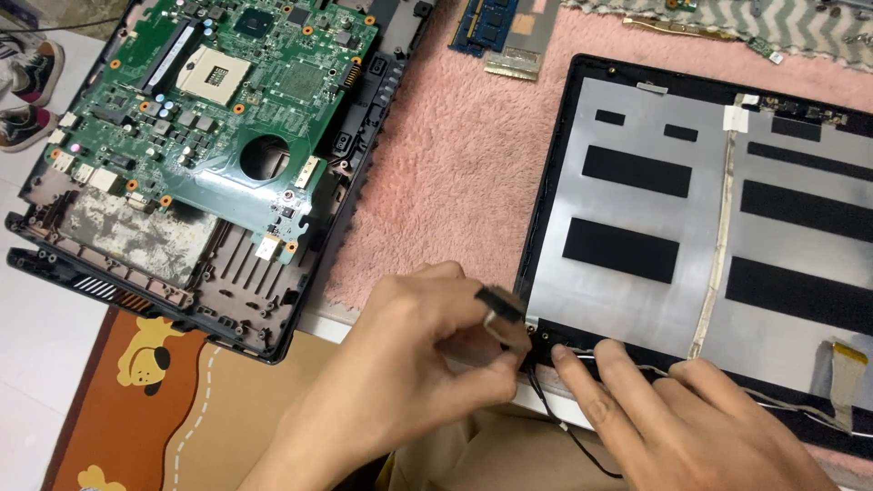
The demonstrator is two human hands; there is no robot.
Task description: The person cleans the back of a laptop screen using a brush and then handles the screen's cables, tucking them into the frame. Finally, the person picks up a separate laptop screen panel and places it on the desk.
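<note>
A laptop lid back cover [637, 236], black-framed with a silver inner sheet and black strips, lies on the right. My left hand [409, 364] pinches a small black and silver part [498, 307] at the lid's near left corner. Thin black and white cables [555, 414] run from that corner under my hands. My right hand [673, 418] lies flat on the lid's lower edge, fingertips pressing beside the corner. A flat ribbon cable [718, 245] runs down the silver sheet.
A green motherboard [218, 100] sits in a black laptop base [164, 273] at the left. A pink fluffy mat [455, 155] lies beneath. Memory modules [486, 25] rest at the top. A brown cartoon mat [173, 400] and shoes [27, 91] are at the left.
</note>
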